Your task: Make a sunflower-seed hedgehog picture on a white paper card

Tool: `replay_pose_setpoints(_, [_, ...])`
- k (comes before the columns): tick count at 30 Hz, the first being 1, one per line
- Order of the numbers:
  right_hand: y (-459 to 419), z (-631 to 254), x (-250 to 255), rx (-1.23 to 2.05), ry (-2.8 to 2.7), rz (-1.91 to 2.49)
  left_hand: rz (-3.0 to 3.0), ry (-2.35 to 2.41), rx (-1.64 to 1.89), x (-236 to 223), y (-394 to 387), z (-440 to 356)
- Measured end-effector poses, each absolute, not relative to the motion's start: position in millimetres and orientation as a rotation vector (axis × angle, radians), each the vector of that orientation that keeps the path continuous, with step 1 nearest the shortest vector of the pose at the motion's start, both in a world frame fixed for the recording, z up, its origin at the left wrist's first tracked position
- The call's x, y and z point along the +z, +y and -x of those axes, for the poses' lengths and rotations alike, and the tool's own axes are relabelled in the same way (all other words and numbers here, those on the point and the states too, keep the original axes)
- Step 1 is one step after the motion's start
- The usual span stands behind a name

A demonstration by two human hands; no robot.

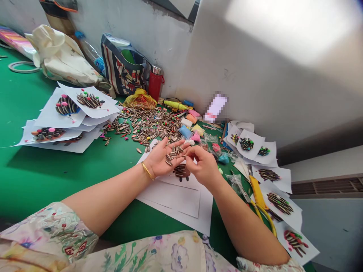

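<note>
My left hand (163,156) lies palm up over the white paper (181,200), its fingers spread, with several striped sunflower seeds (173,151) resting in the palm. A gold bangle (146,170) circles that wrist. My right hand (202,164) is curled beside it, fingertips pinched together at the edge of the left palm; what they pinch is too small to make out. Under both hands a half-covered seed-and-clay hedgehog figure (181,171) sits on the top sheet.
A big heap of loose seeds (147,126) lies behind the hands on the green table (42,166). Finished hedgehog sheets (68,113) are stacked left, others (279,202) lie right by yellow scissors (259,198). Clay pieces (190,124), a red flask (155,83) and bags (123,70) line the wall.
</note>
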State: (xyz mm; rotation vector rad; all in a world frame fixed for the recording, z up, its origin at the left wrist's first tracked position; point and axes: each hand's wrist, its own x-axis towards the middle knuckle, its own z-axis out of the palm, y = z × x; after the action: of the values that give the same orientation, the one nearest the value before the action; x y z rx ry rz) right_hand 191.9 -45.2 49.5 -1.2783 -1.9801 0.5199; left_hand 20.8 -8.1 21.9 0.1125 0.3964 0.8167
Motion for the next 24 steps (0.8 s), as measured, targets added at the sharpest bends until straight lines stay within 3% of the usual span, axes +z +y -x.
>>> replay_pose_setpoints(9, [-70,-223,17,0.832,-2.021,1.442,-0.096,0.439,0.873,19,-6,-20])
replay_pose_setpoints(17, [-74,-223,13,0.432,-2.243,1.382,-0.112,0.438,0.872,17,-5,-21])
replay_pose_setpoints(24, [-72,-220,1,0.310,-2.287,1.367,-0.110,0.428,0.873,14,-4,-21])
